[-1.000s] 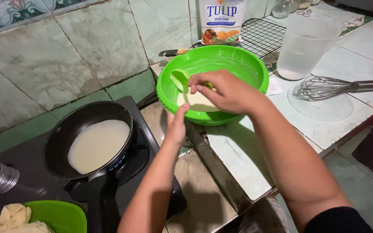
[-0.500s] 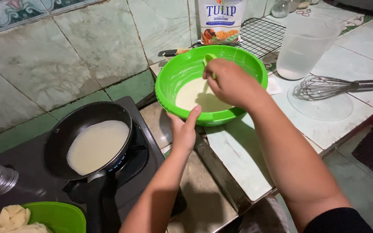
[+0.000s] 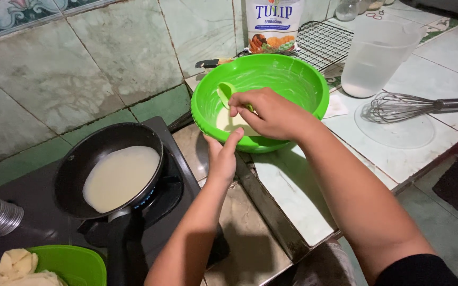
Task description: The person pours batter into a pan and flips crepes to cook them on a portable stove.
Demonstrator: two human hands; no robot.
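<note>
Green ladle [image 3: 227, 93] gripped in the right hand [image 3: 271, 114], dipped into pale batter [image 3: 230, 123] low in the green bowl [image 3: 306, 85]. Left hand [image 3: 222, 156] steadies the bowl's near rim, thumb up. Far left, the black pan [image 3: 75, 169] already holds a poured batter round [image 3: 120, 177]; little batter remains.

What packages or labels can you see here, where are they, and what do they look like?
Flour-type bag: upright against the tiled wall, behind the green mixing bowl and beside the wire cooling rack; white pouch with dark blue lettering and a picture of baked goods near its base. No other packages, signs or screens are visible.
</note>
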